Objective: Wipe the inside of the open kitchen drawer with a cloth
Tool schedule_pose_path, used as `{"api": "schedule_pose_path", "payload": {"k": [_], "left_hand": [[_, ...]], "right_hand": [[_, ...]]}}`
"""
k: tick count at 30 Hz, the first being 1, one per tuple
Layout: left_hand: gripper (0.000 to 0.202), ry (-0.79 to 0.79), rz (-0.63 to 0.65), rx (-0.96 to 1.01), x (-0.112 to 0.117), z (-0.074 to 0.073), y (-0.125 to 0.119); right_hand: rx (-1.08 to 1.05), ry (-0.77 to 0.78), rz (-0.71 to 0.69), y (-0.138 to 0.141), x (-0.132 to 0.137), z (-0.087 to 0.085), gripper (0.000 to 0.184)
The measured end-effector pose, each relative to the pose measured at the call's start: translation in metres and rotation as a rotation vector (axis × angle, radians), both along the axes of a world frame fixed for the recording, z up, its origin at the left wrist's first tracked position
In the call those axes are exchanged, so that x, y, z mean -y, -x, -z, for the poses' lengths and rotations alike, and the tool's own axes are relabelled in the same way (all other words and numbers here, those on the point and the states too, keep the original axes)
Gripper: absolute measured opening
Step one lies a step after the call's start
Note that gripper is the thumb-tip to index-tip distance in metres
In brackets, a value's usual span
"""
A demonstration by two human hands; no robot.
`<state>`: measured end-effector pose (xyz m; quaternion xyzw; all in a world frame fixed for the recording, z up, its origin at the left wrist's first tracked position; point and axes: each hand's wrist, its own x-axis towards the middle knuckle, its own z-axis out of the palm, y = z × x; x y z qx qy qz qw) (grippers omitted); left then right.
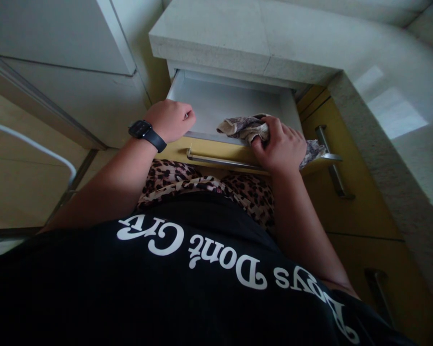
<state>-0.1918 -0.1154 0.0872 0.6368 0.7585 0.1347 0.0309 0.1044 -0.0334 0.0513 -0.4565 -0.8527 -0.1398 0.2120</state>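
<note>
While the right hand [283, 146] clutches a crumpled cloth [243, 126], the open drawer [220, 98] beneath that grip, the left hand [173, 120] curls into a fist, contents hidden.

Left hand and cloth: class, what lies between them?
In the head view, only part of the open drawer shows between the left hand and the cloth; no loose item lies in that stretch.
</note>
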Motion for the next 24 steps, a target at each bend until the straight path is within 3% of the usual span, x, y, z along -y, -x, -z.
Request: {"api": "schedule_pose_path", "payload": {"k": [17,24], "left_hand": [[0.042,0.055,-0.031,-0.040,0.0026,-0.0046,-0.0042],[0.047,0.065,-0.018,-0.049,0.0019,-0.0001,-0.0006]], "right_hand": [[0.012,-0.021,-0.018,-0.0003,-0.0008,0.0023,0.058],[-0.003,0.022,-0.010,0.0011,0.0014,-0.0005,0.057]]}}
